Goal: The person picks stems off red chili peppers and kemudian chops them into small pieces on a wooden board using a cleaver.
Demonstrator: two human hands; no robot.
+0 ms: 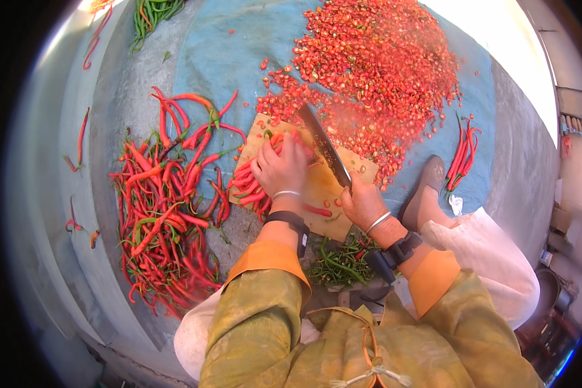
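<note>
My left hand [282,167] rests closed over a bunch of long red chili peppers [248,186] on a wooden cutting board [337,223]. The stems of the bunch hang toward the board's left edge. In my right hand [363,201] is a cleaver [325,145], its wide blade pointing away from me and raised at a slant beside the bunch. Bits of pepper cling to the blade. A few cut slices and one loose red pepper [318,211] lie on the board. Beyond the board spreads a large heap of chopped red chili [378,58].
A pile of whole red chilies [169,218] lies at the left. Green stems and peppers [342,262] are heaped below the board. Several red chilies [461,157] lie on the blue cloth [228,58] near my right shoe [429,177]. Green chilies [157,14] sit at the far left.
</note>
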